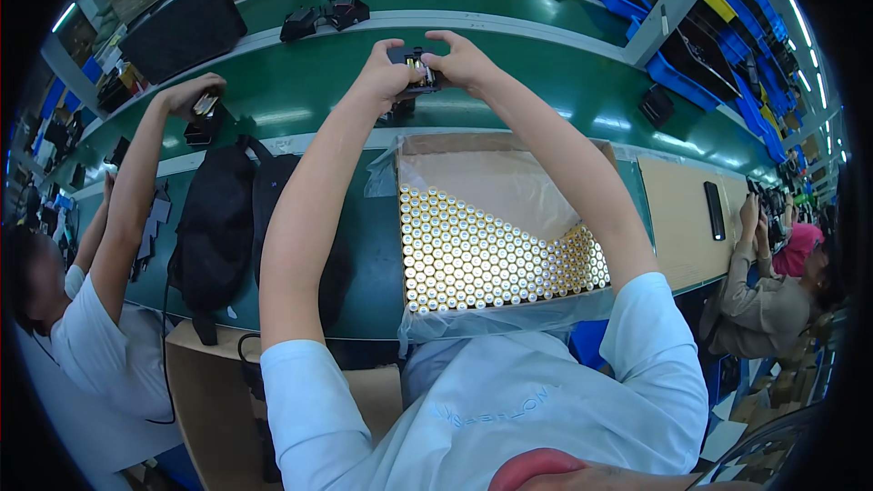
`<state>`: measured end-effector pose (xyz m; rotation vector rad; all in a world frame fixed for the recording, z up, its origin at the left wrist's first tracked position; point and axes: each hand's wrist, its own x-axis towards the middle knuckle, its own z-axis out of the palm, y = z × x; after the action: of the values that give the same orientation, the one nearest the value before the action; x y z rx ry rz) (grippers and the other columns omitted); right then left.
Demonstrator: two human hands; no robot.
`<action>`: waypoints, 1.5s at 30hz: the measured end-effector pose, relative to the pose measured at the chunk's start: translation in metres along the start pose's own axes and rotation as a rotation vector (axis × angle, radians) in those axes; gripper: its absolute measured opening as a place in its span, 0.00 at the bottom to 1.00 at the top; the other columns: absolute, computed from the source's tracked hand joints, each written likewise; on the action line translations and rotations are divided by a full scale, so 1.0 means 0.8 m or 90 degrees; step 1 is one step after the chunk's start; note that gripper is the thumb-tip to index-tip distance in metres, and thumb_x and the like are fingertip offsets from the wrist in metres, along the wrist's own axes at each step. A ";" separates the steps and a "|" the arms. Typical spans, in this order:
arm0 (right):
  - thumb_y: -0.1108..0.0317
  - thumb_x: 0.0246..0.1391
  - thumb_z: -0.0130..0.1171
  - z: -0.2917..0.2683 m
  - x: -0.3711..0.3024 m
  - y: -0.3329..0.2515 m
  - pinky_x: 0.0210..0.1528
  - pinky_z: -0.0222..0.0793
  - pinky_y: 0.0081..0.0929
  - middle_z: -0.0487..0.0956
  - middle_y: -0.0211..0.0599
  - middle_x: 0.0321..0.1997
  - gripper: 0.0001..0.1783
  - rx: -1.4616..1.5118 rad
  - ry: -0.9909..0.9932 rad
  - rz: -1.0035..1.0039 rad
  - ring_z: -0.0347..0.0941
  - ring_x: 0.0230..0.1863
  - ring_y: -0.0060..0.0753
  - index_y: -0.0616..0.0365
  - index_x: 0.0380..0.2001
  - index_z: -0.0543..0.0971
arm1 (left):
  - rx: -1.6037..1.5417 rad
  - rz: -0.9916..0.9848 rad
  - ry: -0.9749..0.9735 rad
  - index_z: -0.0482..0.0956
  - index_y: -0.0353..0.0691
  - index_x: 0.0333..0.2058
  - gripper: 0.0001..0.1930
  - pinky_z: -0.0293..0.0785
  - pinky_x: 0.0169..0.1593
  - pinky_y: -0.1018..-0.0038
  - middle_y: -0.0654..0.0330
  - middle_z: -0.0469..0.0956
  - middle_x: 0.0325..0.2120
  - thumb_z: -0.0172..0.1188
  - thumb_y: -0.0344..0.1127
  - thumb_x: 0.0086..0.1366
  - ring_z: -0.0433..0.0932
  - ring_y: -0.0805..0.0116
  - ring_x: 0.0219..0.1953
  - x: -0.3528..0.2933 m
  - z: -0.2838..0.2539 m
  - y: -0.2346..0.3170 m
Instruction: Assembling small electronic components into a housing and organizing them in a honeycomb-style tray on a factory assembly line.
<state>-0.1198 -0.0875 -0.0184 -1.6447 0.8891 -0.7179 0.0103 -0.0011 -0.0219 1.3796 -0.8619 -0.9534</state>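
Head view, looking down past the person's outstretched forearms at a long green desk [564, 73]. At the far ends of the arms, near the middle of the scene, both hands grip one small black battery holder [427, 84]. It lies between them: the left hand [391, 75] holds its left side, the right hand [462, 64] its right side. Both thumbs bend in over cylindrical batteries that show in the holder, while the index fingers curve up on the far side. Just on the near side of the hands sits another dark item [397, 112], partly hidden.

Nearer, between the forearms, is an open cardboard box [505, 140] lined with clear plastic. Rows of upright gold-coloured batteries [482, 259], pale ends up, fill its near part; bare lining shows at the far side.

Left of the box lies a black backpack [216, 227]. Beyond it, a co-worker's hand [193, 94] grasps a black device [204, 130]. To the right, a flat cardboard sheet [677, 209] carries a slim black handheld device [716, 210], and another co-worker [773, 295] in a pink head covering sits alongside. Black moulded parts [326, 18] stand farther off; blue bins [682, 68] line the far right.
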 end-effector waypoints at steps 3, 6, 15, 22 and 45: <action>0.66 0.58 0.59 -0.004 -0.016 -0.003 0.36 0.76 0.31 0.82 0.40 0.38 0.23 -0.088 0.014 0.002 0.77 0.35 0.31 0.63 0.56 0.76 | 0.026 -0.001 0.030 0.60 0.41 0.62 0.37 0.84 0.41 0.60 0.40 0.68 0.53 0.61 0.15 0.53 0.78 0.48 0.47 0.002 -0.004 0.000; 0.68 0.57 0.57 -0.007 -0.073 -0.028 0.36 0.74 0.29 0.83 0.39 0.39 0.21 -0.263 -0.028 -0.187 0.77 0.34 0.29 0.63 0.53 0.78 | 0.081 0.005 0.069 0.61 0.41 0.62 0.36 0.84 0.41 0.60 0.40 0.70 0.51 0.60 0.16 0.55 0.79 0.48 0.44 0.008 -0.022 -0.003; 0.66 0.57 0.55 -0.019 -0.181 -0.016 0.36 0.72 0.28 0.85 0.40 0.39 0.17 -0.461 -0.419 -0.140 0.76 0.31 0.34 0.65 0.46 0.82 | 0.627 0.221 0.146 0.64 0.39 0.57 0.26 0.80 0.37 0.57 0.44 0.82 0.33 0.57 0.33 0.60 0.83 0.50 0.31 0.011 -0.032 -0.016; 0.65 0.59 0.56 -0.017 -0.202 -0.016 0.36 0.72 0.33 0.85 0.40 0.35 0.16 -0.447 -0.454 -0.106 0.77 0.30 0.38 0.66 0.44 0.82 | 0.856 0.243 0.171 0.66 0.42 0.56 0.23 0.79 0.38 0.52 0.42 0.83 0.34 0.55 0.44 0.65 0.84 0.43 0.33 -0.002 -0.017 -0.015; 0.72 0.62 0.60 -0.151 -0.198 -0.052 0.29 0.78 0.16 0.85 0.38 0.32 0.10 -0.023 -0.199 -0.065 0.81 0.27 0.23 0.69 0.40 0.84 | 0.209 0.351 -0.416 0.61 0.42 0.66 0.44 0.73 0.55 0.66 0.50 0.73 0.55 0.74 0.37 0.53 0.76 0.60 0.50 -0.105 0.081 0.031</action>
<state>-0.2962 -0.0109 0.0486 -1.7844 0.6017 -0.4967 -0.0812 0.0499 0.0083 0.9913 -1.8490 -0.8465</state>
